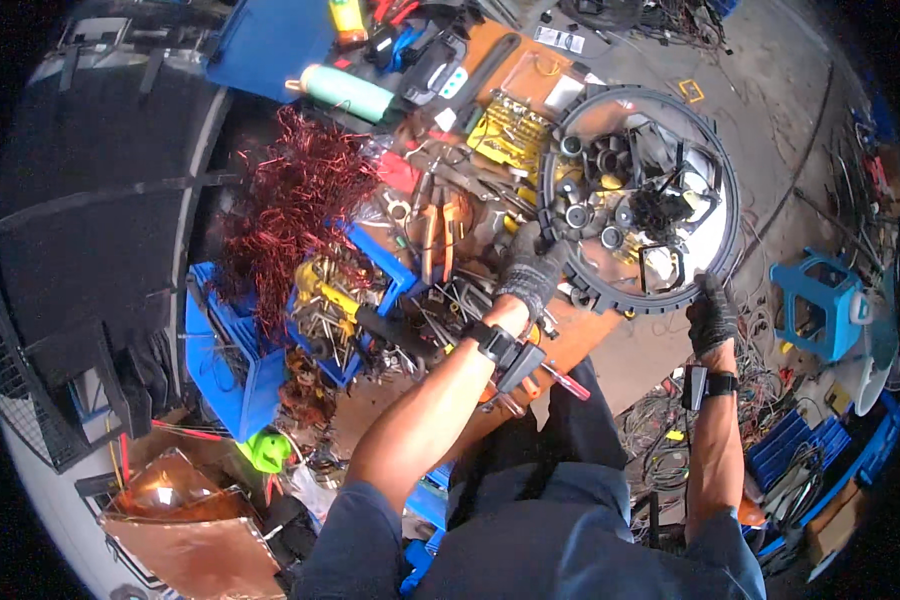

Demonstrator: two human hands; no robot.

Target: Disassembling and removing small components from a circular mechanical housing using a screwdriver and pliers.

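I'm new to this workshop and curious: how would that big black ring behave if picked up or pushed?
The black ring is probably stiff, since it looks round with the left hand and right hand at its rim. It may be light for its span, as the rim looks narrow. Stood on edge, its circular shape could let it roll.

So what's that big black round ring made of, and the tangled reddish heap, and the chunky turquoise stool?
The big black round ring looks like matte moulded plastic: dull, with small ridges around it. The tangled reddish heap seems thin metal wire, perhaps coated copper; its strands glint. The chunky turquoise stool is probably smooth plastic, evenly coloured.
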